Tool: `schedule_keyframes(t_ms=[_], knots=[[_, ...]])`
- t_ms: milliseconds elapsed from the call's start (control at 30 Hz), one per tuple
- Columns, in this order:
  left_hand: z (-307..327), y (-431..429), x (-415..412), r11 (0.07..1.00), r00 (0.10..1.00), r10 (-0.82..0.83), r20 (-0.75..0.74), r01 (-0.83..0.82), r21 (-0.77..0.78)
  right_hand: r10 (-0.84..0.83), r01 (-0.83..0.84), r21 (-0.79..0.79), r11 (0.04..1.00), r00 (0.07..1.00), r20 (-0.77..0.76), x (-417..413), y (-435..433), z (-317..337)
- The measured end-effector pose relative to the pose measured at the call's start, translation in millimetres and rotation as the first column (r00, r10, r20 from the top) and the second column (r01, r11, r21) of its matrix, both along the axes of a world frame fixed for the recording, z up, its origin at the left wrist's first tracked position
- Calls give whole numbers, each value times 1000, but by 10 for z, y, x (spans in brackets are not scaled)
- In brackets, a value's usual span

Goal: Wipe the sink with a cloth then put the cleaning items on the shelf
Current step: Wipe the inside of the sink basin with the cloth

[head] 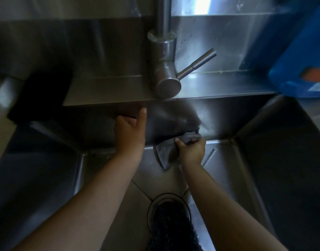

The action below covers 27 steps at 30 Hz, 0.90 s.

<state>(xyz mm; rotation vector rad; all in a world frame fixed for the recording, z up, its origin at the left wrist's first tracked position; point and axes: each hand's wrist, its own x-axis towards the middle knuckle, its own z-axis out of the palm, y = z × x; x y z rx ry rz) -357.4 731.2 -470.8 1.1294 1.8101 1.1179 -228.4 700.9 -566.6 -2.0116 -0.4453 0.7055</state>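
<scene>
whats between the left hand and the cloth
Nothing but the bare steel back wall of the sink, in the head view. The left hand rests on that wall; the right hand grips the grey cloth.

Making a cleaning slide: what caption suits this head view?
Right hand grips a grey cloth against the steel sink back wall; left hand rests on the wall beneath the faucet.

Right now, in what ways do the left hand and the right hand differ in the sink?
The left hand holds nothing, with one digit pointing up; the right hand grips a grey cloth. The left hand sits higher on the back wall of the sink, close under the ledge; the right hand is lower, where that wall meets the basin floor. Both hands are inside the sink, at its back wall.
</scene>
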Motion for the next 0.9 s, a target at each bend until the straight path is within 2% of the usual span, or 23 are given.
schedule_keyframes(t_ms=[133, 233, 333, 600, 700, 900], knots=[[20, -67, -4, 1000, 999, -11, 46, 12, -24, -29, 28, -13, 1000, 998, -53, 65, -173, 104], [22, -159, -2, 997, 997, -69, 33, 70, -24, -53, 61, 51, 997, 987, -155, 111, -274, 224], [-16, -258, 23, 994, 994, -110, 18, 110, 6, -80, 104, 118, 988, 978, -192, 148, -325, 403], [-32, -371, 246, 957, 980, -176, -95, 193, 215, -83, 142, 338, 930, 979, -184, 325, -358, 893], [-49, -308, 339, 957, 978, -151, -146, 181, 225, -65, 144, 428, 892, 979, -196, 427, -316, 1015], [-50, -254, 545, 967, 985, -7, -174, 51, 249, -15, 120, 521, 845, 979, -202, 494, -163, 1133]])
